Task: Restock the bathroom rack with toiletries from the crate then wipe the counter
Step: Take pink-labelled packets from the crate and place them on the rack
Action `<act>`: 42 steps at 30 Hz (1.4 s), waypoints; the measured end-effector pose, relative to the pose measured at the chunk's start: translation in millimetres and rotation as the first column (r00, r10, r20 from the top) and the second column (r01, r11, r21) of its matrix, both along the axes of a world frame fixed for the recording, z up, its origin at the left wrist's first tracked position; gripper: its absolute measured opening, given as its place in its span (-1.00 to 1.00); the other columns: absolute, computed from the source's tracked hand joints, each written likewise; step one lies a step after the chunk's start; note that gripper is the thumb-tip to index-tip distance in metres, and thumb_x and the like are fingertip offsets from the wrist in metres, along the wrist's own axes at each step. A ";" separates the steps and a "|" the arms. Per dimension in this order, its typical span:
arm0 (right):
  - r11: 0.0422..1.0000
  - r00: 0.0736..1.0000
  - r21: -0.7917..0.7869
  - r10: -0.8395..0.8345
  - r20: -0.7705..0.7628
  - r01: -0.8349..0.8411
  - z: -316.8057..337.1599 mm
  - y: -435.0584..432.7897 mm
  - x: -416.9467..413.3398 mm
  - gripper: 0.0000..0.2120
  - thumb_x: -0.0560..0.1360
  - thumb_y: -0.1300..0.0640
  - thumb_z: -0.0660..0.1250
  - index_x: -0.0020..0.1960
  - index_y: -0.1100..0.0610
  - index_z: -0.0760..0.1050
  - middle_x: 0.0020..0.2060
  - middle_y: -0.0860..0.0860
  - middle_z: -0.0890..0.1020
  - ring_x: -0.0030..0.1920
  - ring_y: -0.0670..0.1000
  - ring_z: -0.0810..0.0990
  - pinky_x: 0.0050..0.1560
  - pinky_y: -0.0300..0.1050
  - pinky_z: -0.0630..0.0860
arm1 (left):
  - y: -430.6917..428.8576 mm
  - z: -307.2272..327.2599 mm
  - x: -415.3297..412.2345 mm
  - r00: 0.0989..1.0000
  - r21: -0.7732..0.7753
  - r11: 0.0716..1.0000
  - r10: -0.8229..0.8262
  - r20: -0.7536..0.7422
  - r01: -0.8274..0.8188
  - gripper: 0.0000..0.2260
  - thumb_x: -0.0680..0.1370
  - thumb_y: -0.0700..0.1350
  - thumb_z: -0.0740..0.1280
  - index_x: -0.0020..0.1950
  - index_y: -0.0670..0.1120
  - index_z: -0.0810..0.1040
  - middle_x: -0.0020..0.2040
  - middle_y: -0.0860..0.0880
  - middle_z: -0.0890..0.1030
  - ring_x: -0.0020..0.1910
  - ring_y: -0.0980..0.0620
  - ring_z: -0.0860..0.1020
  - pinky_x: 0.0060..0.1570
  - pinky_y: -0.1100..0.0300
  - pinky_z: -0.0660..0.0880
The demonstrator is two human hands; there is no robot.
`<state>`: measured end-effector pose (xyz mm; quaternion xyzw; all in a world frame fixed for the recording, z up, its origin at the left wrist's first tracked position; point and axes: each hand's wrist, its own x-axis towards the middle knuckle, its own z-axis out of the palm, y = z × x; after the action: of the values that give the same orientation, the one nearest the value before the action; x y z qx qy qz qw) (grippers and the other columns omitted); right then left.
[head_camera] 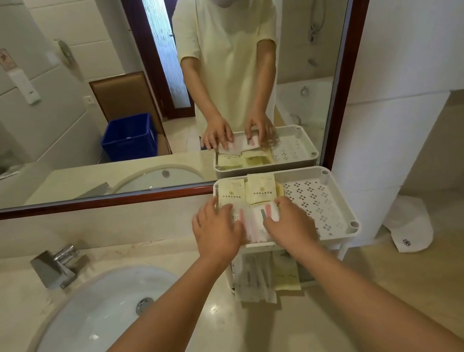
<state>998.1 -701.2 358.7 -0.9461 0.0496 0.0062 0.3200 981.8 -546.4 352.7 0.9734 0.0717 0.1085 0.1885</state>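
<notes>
In the head view, the white plastic two-level rack [344,220] stands right of centre in the frame, on the beige stone counter [208,325] and against the mirror [70,108]. In the left part of its top tray, two cream paper sachets with a gold flower print [260,188] lie at the back, and clear plastic packets with pink and grey items [255,221] lie in front of them. The left hand [217,230] and the right hand [289,223] both rest flat on these clear packets with fingers spread; they press rather than pinch. More sachets fill the lower level [266,277]. The blue plastic crate [129,137] appears only as a reflection, in the middle left of the frame. A white round sink [77,326] lies lower left, with a chrome tap [56,266] behind it.
</notes>
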 end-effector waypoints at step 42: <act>0.612 0.629 0.148 0.750 0.202 -0.777 10.2 238.6 -204.1 -0.58 0.43 0.07 0.37 0.28 -0.02 0.46 0.20 -0.12 0.49 0.17 -0.09 0.51 0.14 -0.11 0.52 | 207.1 -3.6 -295.4 0.803 -0.606 0.664 0.592 0.069 -0.437 -0.77 0.55 -0.07 0.26 0.18 0.15 0.47 0.02 0.17 0.58 -0.05 0.23 0.55 0.01 0.15 0.52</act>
<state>794.0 -462.5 368.9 -0.8335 -0.3788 0.0908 0.3919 686.4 -339.2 349.1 0.7886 0.3494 0.2585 0.4351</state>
